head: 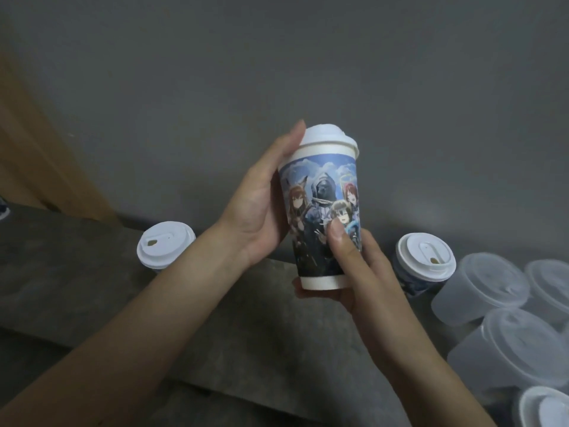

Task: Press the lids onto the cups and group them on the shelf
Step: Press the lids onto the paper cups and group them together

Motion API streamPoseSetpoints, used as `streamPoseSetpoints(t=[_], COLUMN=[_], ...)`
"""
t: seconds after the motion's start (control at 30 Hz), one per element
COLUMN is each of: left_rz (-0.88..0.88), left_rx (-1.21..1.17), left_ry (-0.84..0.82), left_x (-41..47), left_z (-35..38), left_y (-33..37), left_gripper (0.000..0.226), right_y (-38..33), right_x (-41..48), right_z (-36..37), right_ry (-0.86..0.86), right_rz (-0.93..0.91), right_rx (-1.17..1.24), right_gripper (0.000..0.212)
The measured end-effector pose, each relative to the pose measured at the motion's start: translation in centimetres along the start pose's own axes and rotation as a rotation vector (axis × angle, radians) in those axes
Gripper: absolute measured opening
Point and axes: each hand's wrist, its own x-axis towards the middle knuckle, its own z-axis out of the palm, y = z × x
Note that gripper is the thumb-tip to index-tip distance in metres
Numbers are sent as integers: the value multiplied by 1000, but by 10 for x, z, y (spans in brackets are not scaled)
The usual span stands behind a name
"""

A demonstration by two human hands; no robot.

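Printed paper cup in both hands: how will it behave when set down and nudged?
Tall with a narrower base, the printed cup likely tips if nudged near its lid. The paper wall probably dents under hard squeezing. Round, so may roll if toppled.

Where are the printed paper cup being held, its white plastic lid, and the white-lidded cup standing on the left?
printed paper cup (320, 211): head view, on its pictured side wall.
white plastic lid (326, 136): head view, on its domed top.
white-lidded cup on the left (165, 245): head view, on its lid top.

Bare left hand and right hand (forearms bare too)
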Motion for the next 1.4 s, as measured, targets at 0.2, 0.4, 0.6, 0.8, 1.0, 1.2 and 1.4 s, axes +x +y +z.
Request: streamPoseSetpoints(t=[0.2,0.4,0.6,0.8,1.0,1.2,1.4], left_rz=[-133,-140,-315,-241,-32,-30,7], left_rx=[37,102,43,129,532,410,374], left_ry=[-97,-51,-177,-131,21,57,78], left_x=[1,5,11,3,-6,-9,-13], left_z=[2,12,15,19,31,34,34], left_y=[2,7,20,22,20,17,11], left_gripper=[57,73,72,55,61,62,56], right_y=[-11,-15,-45,-43,-37,-36,-36], right_x=[1,-2,-11,-19,-31,-25,-30], right_z=[0,-6,-4,-10,-16,-20,-21], right_ry=[-115,-66,-267,-173,58,18,61], right_rz=[107,22,218,131,-63,-69,-37], right_rx=[184,48,352,78,-481,-397,-543], right_gripper=[60,57,63,62,63,64,66])
